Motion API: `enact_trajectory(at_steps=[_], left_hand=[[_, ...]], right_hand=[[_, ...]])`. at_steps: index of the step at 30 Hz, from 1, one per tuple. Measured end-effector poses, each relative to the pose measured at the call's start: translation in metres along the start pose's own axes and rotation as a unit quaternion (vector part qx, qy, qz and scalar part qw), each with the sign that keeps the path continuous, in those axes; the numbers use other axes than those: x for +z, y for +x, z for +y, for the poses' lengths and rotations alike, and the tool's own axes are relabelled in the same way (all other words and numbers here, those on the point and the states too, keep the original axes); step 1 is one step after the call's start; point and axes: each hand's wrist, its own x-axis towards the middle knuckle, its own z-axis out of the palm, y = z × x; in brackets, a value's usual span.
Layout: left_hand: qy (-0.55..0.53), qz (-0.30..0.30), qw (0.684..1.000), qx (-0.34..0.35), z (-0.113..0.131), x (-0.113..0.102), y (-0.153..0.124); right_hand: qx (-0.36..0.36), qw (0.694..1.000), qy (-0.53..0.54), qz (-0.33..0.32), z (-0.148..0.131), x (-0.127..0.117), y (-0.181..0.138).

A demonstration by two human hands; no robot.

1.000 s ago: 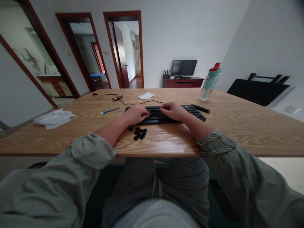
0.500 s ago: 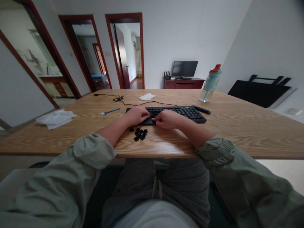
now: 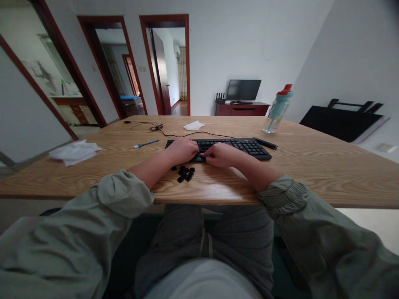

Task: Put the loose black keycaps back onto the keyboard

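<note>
Home, living rm: TV (image 3: 243, 89) on low cab. (image 3: 222, 109), curtain (image 3: 183, 74) thru doorframe (image 3: 164, 18).

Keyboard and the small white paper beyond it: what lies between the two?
In the head view, a thin black cable runs across the wooden table between the keyboard and the paper.

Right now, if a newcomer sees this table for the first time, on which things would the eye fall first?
Probably on the black keyboard near the middle of the wooden table, with the left hand and right hand close together over it. Small black pieces lie clustered on the near side, by the left forearm. The red-topped bottle also stands out, beyond the keyboard's right end.
</note>
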Motion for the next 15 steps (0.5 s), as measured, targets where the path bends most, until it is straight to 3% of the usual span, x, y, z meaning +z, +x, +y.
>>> enact_trajectory(at_steps=[4,9,15], left_hand=[[0.031,0.009,0.999,0.033,0.0065,0.0004,0.0019],[0.025,0.019,0.999,0.025,0.0072,0.0021,0.0021],[0.011,0.024,0.999,0.025,0.0013,0.0071,0.0021]], right_hand=[[0.002,0.999,-0.032,0.014,-0.0006,0.0028,0.0009],[-0.002,0.996,-0.082,0.033,-0.0029,0.0054,0.0022],[-0.002,0.997,-0.068,0.037,-0.0033,0.0077,0.0024]])
